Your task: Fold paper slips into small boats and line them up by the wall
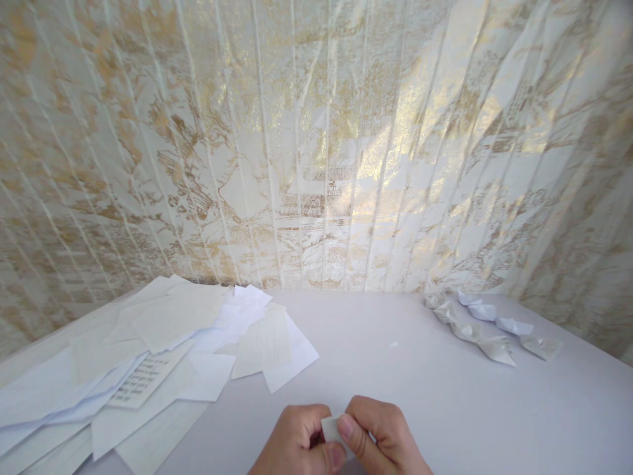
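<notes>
A small piece of folded white paper (332, 429) is pinched between both hands at the bottom middle of the view. My left hand (299, 439) grips its left and lower part, with the thumb at the lower edge. On the other side, my right hand (380, 432) presses the thumb on the paper's upper right. The fingers behind the paper are mostly hidden, as is much of its folded shape.
Loose sheets of paper (173, 310) lie in a spread heap at the left, one with printed text (141, 381). Two rows of folded paper boats (465, 331) stand at the far right. A tiny paper scrap (393, 344) lies mid-table. A patterned curtain (316, 165) hangs behind the table.
</notes>
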Demonstrator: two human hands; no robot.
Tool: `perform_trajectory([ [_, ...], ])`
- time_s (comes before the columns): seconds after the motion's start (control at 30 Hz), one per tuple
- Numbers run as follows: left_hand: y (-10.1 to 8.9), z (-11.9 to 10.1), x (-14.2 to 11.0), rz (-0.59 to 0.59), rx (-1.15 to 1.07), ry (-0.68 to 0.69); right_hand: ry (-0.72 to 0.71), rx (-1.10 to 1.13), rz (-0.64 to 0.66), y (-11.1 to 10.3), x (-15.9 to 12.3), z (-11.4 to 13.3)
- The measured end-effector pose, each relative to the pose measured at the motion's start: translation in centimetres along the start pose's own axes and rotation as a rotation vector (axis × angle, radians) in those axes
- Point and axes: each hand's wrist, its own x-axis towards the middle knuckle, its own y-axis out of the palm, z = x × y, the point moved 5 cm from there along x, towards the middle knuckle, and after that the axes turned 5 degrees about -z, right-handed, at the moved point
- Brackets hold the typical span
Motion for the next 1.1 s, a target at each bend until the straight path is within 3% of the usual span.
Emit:
perform_trajectory([
  [0.07,-0.1,0.0,0.1,-0.012,0.033,0.028,0.094,0.047,0.019,0.1,0.0,-0.3],
  [0.23,-0.2,0.3,0.2,-0.022,0.091,0.074,0.099,0.083,-0.019,-0.1,0.0,-0.1],
  [0.4,-0.2,-0.4,0.3,-0.023,0.202,0.193,-0.015,-0.003,0.057,-0.1,-0.2,0.1],
  [0.5,-0.2,-0.9,0.1,-0.007,0.213,0.187,-0.088,-0.024,0.071,-0.2,-0.5,0.2],
  [0.6,-0.2,-1.1,-0.2,-0.017,0.213,0.157,-0.058,-0.02,0.061,-0.2,-0.5,0.0],
  [0.87,-0.3,-0.1,0.3,-0.109,-0.049,0.085,0.24,0.294,-0.054,0.8,0.0,-1.6],
  [1.0,-0.9,-0.2,0.7,-0.174,-0.118,0.169,0.261,0.301,-0.067,0.6,0.0,-1.5],
  [1.1,-1.6,-0.7,0.5,-0.251,-0.194,0.228,0.171,0.152,-0.109,-0.2,0.2,-0.9],
])
